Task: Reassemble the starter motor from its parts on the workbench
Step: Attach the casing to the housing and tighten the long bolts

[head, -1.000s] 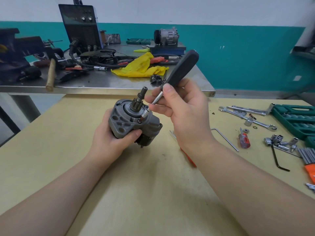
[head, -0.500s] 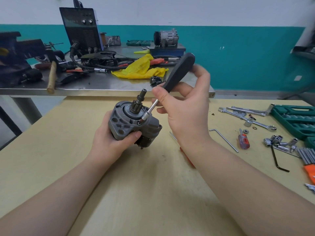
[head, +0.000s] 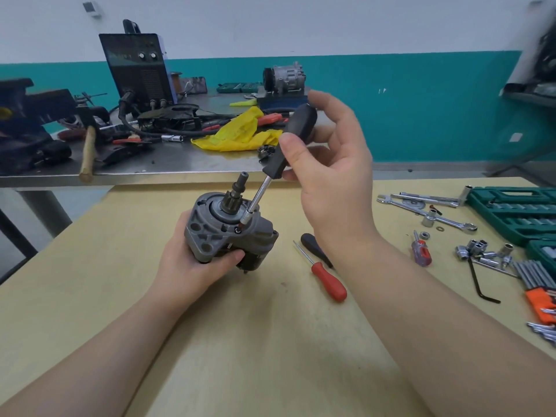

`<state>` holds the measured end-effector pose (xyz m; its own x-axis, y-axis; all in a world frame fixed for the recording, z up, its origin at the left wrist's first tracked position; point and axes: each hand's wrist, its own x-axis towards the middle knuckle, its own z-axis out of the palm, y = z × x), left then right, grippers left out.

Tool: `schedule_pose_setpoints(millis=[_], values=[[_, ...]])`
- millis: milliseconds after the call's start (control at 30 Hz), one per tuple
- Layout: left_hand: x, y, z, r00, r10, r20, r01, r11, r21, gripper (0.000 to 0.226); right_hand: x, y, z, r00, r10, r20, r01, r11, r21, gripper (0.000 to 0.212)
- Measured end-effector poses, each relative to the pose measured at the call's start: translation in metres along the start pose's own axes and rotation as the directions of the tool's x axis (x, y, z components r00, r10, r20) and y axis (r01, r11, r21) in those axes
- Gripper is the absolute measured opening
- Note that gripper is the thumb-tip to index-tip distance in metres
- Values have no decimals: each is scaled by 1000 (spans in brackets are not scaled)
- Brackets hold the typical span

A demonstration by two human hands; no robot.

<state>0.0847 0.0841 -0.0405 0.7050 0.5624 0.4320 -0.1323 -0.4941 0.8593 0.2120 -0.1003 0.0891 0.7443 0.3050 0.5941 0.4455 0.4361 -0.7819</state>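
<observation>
The grey starter motor [head: 228, 233] is tilted just above the wooden workbench [head: 270, 341], its pinion shaft pointing up and away. My left hand [head: 195, 263] grips the housing from below and the left. My right hand [head: 328, 176] holds the black handle of a nut driver [head: 288, 139] between thumb and fingers. The driver's steel shank slants down to a socket tip [head: 245, 219] seated on a bolt at the front face of the housing.
A red-handled screwdriver [head: 326, 279] and a black-handled tool [head: 314, 248] lie right of the motor. Wrenches [head: 427, 210], sockets, hex keys and a green socket case [head: 511, 212] crowd the right side. Behind stands a steel table [head: 168, 164] with a welder, hammer and yellow rag.
My right hand has shifted its hold higher on the driver handle, fingers spreading behind it, as it turns. The motor stays in my left hand. The red screwdriver is now uncovered.
</observation>
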Motion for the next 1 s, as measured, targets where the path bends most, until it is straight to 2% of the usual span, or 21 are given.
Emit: schedule_pose_setpoints(millis=[133, 233, 367, 500, 633, 733, 867, 1000], values=[[0, -3, -3, 1000, -11, 19, 11, 1000, 12, 82, 0, 3, -1, 999, 46, 8, -46, 996, 72, 35], [0, -5, -5, 999, -21, 36, 21, 1000, 6, 75, 0, 4, -1, 995, 68, 79, -77, 991, 112, 42], [2, -4, -7, 999, -9, 37, 10, 1000, -21, 74, -1, 2, 0, 998, -4, 62, 1, 999, 47, 51], [1, -3, -5, 1000, 3, 26, -2, 999, -45, 72, -2, 3, -1, 997, -1, 77, -6, 996, 86, 47], [1, -3, -6, 999, 10, 39, -8, 999, -44, 69, 0, 3, -3, 982, 21, 189, -43, 993, 113, 66], [1, -2, -5, 999, 17, 46, -14, 998, -57, 71, 3, 3, -5, 984, -27, 177, 23, 999, 23, 73], [0, -1, -8, 998, 39, 58, -33, 995, -94, 79, 3, 7, -4, 990, -52, 134, 56, 998, -24, 67], [2, -1, -13, 991, 63, 117, -48, 991, -125, 80, 4, 8, -5, 987, 5, 158, -13, 998, 55, 63]])
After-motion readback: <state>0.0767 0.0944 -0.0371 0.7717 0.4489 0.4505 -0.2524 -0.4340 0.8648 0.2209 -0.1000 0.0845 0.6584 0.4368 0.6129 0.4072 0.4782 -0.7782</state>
